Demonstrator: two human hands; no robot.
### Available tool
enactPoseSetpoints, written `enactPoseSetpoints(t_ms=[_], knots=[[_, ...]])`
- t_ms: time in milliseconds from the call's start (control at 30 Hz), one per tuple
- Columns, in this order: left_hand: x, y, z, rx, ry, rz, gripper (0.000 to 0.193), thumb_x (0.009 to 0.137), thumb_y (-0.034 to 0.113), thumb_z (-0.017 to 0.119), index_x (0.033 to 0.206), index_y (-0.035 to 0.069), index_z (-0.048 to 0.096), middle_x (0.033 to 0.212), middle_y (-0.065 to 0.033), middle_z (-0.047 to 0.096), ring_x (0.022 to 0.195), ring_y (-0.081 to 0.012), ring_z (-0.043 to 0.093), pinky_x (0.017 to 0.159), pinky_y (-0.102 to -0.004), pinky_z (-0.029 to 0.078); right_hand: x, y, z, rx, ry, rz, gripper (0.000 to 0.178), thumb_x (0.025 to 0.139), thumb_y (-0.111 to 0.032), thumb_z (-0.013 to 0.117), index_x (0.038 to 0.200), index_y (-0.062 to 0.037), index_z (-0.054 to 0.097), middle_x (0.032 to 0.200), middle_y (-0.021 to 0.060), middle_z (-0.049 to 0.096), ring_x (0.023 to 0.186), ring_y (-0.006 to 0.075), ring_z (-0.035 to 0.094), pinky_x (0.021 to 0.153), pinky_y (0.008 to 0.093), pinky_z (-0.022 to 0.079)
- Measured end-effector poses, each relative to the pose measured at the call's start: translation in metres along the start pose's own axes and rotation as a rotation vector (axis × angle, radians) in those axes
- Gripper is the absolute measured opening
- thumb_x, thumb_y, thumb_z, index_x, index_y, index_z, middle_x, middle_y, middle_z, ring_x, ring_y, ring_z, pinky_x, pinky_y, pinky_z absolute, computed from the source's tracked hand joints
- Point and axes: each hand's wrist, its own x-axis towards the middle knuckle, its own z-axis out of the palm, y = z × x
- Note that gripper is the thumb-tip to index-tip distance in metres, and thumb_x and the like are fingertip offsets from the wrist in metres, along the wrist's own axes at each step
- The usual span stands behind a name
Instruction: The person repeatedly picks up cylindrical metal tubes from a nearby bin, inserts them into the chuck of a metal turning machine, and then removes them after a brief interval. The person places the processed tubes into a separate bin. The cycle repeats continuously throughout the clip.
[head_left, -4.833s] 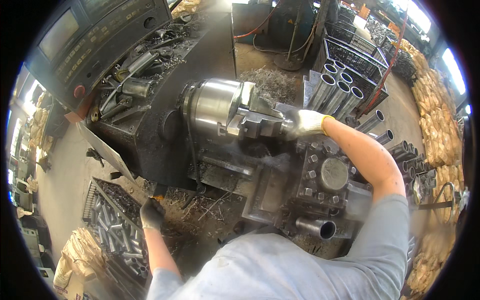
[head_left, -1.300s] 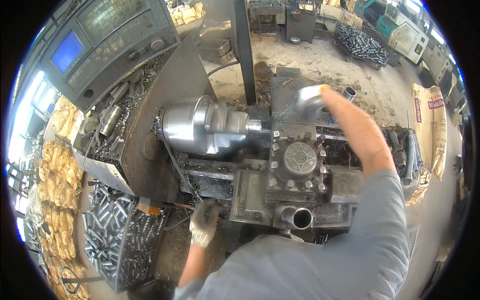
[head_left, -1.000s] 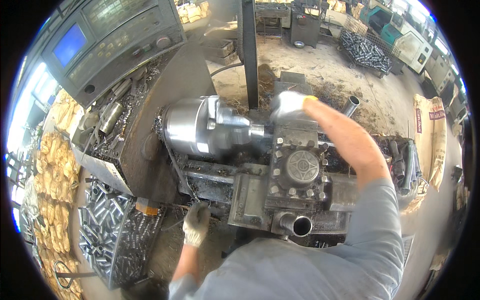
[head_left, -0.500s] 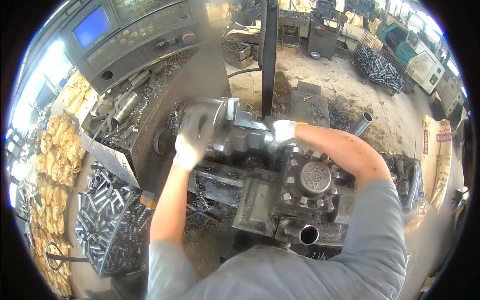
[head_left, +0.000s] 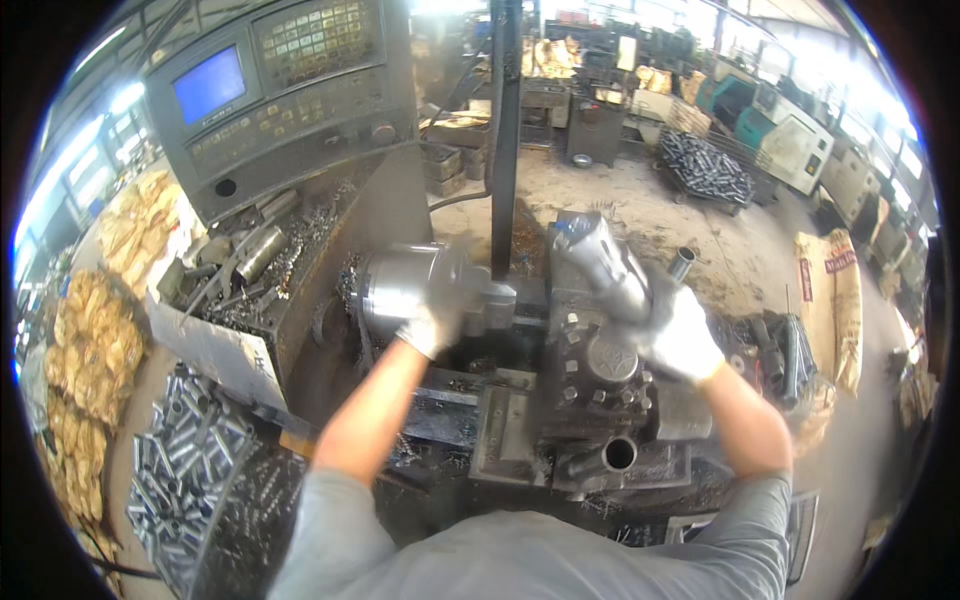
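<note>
My right hand [head_left: 682, 335], in a white glove with dark-stained fingers, is raised above the bolted tool turret [head_left: 612, 357] of a lathe. It is closed round the lower end of a shiny silver cylindrical part [head_left: 607, 268], which tilts up and to the left; motion blurs its outline. My left hand [head_left: 438, 318], also gloved, is at the front of the round lathe chuck [head_left: 392, 290], by its jaws [head_left: 492, 303]. Blur smears the left fingers, so their grip cannot be made out.
A control panel with a blue screen [head_left: 209, 86] stands at the far left. Below it, a metal tray [head_left: 215, 345] holds parts and shavings. Cut tubes [head_left: 180, 460] fill a bin at the lower left. A dark post [head_left: 506, 140] rises behind the chuck. Tube holders stick out from the turret.
My right hand has moved from the chuck jaws to the right and up, carrying the cylindrical part. My left hand has shifted from the chuck's top toward its jaws. The view has tilted up.
</note>
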Motion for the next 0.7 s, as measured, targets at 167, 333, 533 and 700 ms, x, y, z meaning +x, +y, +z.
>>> enactPoseSetpoints(t_ms=[167, 333, 533, 700], knots=[[-0.065, 0.045, 0.039, -0.448, -0.387, 0.167, 0.062, 0.104, 0.041, 0.071, 0.146, -0.003, 0.064, 0.141, -0.0112, 0.069, 0.128, -0.0186, 0.063, 0.112, -0.0358, 0.048, -0.114, -0.06, 0.059, 0.678, -0.262, 0.356, 0.051, 0.077, -0.016, 0.091, 0.121, -0.0015, 0.07, 0.098, 0.0048, 0.075, 0.089, 0.0129, 0.071, 0.079, 0.0336, 0.059], [-0.024, 0.04, 0.023, 0.211, -0.466, 0.243, 0.029, 0.103, 0.009, 0.06, 0.128, 0.003, 0.074, 0.12, -0.0136, 0.075, 0.109, -0.0257, 0.071, 0.098, -0.0357, 0.056, -0.184, -0.047, 0.15, 0.977, -0.057, 0.603, 0.04, 0.079, -0.014, 0.088, 0.112, 0.0002, 0.069, 0.093, 0.0014, 0.068, 0.082, 0.0126, 0.065, 0.074, 0.0318, 0.055], [0.109, 0.034, -0.02, 0.409, 0.057, -0.078, 0.075, 0.093, 0.052, 0.075, 0.141, -0.005, 0.064, 0.129, -0.0214, 0.075, 0.118, -0.0263, 0.071, 0.105, -0.0393, 0.052, -0.214, -0.019, 0.192, 0.809, 0.04, 0.639, 0.062, 0.073, -0.019, 0.091, 0.127, 0.0004, 0.067, 0.107, 0.0085, 0.072, 0.094, 0.018, 0.067, 0.086, 0.0365, 0.057], [-0.113, -0.038, 0.017, 0.007, -0.059, -0.024, 0.069, 0.097, 0.044, 0.075, 0.145, -0.003, 0.057, 0.128, -0.0201, 0.074, 0.121, -0.0296, 0.07, 0.108, -0.0407, 0.052, -0.199, -0.003, 0.207, 0.256, -0.043, 0.704, 0.084, 0.072, -0.045, 0.091, 0.135, -0.0001, 0.06, 0.098, 0.0219, 0.078, 0.097, 0.036, 0.078, 0.085, 0.0488, 0.062]])
